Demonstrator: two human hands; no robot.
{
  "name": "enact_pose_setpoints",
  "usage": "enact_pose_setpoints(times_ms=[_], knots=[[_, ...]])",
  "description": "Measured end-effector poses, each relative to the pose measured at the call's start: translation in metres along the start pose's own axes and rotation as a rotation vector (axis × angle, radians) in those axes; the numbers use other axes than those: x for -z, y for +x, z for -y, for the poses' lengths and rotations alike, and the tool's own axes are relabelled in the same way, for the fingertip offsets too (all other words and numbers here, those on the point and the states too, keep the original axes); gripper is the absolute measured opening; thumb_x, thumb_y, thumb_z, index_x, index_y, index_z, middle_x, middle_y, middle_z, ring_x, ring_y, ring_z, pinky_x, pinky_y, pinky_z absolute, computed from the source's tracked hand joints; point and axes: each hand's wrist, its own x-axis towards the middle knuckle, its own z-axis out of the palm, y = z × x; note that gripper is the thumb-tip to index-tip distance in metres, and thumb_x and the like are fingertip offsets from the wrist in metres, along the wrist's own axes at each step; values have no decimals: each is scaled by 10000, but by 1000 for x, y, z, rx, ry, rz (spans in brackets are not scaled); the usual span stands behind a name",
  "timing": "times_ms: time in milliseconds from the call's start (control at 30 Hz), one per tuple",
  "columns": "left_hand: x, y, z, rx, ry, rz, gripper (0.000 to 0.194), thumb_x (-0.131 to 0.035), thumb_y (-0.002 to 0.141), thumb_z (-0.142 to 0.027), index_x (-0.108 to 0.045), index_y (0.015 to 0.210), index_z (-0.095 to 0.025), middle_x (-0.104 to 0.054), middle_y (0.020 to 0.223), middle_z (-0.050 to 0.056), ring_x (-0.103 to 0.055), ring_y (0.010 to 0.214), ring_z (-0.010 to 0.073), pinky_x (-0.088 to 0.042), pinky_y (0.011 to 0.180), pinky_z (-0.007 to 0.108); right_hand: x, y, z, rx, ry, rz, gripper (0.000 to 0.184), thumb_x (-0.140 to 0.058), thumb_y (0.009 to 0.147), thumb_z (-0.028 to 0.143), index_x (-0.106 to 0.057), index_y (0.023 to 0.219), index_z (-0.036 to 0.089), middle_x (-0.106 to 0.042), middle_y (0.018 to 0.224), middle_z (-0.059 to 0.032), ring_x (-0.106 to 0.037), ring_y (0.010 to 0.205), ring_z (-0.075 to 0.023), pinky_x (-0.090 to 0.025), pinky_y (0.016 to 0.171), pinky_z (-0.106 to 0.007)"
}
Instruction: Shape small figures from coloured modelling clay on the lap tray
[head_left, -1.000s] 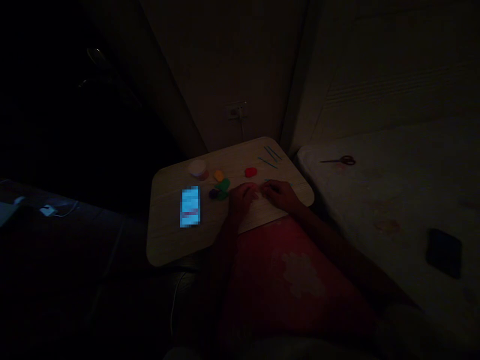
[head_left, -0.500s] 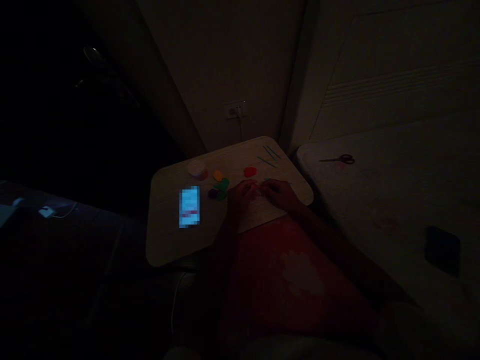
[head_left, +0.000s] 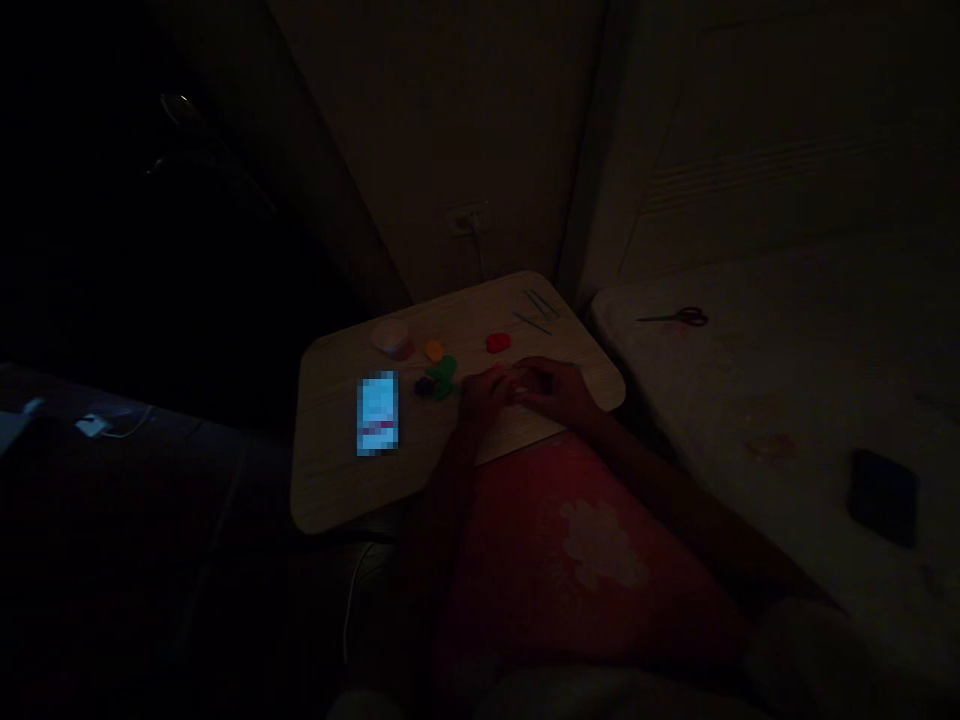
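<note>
In dim light, my left hand (head_left: 484, 392) and my right hand (head_left: 561, 388) meet over the near right part of a small wooden table (head_left: 337, 490). The fingers of both are curled and pressed together around something small and pale pinkish, too dark to make out. Just beyond them lies a red clay-like lump (head_left: 498, 343). Left of my left hand are a flattened green piece (head_left: 442, 377), a dark purple lump (head_left: 424, 387) and an orange lump (head_left: 434, 350).
A lit phone (head_left: 377, 413) lies on the table's left, with a round tub (head_left: 391, 338) behind it. Several thin sticks (head_left: 536, 312) lie at the far right corner. On the pale surface to the right are scissors (head_left: 679, 317) and a dark flat object (head_left: 885, 497).
My right hand's fingers have shifted slightly and come closer in to my left hand. The lumps, sticks and phone stay in place.
</note>
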Motion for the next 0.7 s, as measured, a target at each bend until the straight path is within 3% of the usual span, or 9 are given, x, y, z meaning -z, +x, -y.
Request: enact_pose_setpoints(times_ms=[67, 167, 333, 567, 700], knots=[[0, 1, -1, -51, 26, 23, 327, -577, 930, -339, -673, 661, -181, -660, 610, -8, -609, 596, 138, -485, 661, 268, -1, -1, 3, 49, -42, -16, 344, -767, 831, 409, -762, 1120, 222, -771, 968, -77, -662, 763, -198, -508, 726, -315], [-1, 0, -1, -25, -1, 57, 369, -492, 979, -327, -681, 700, -176, -641, 614, -7, -574, 576, 134, -457, 619, 264, -4, -1, 5, 89, -92, -61, 242, -687, 907, 392, -798, 1054, 236, -774, 943, -84, -673, 796, -210, -515, 770, -339], [1, 1, -3, -39, 4, 75, 384, -475, 997, -315, -657, 689, -176, -636, 657, 6, -582, 656, 144, -467, 681, 268, -5, -1, 5, 100, -98, -102, 247, -676, 921, 386, -805, 1060, 227, -766, 904, -86, -668, 772, -207, -520, 734, -335], [2, 4, -1, -220, 30, 66, 177, -638, 940, -308, -754, 899, -181, -735, 924, 65, -672, 878, 189, -524, 835, 317, -3, 2, -4, 0, -55, -83, 251, -754, 850, 400, -798, 997, 202, -789, 931, -77, -703, 795, -204, -536, 748, -311], [-1, 3, 4, -209, 50, 1, 138, -654, 933, -290, -755, 941, -196, -744, 949, 61, -688, 911, 196, -541, 854, 324, -5, 5, -9, -93, 14, -94, 262, -787, 803, 416, -792, 921, 182, -778, 830, -58, -678, 709, -184, -511, 654, -280]])
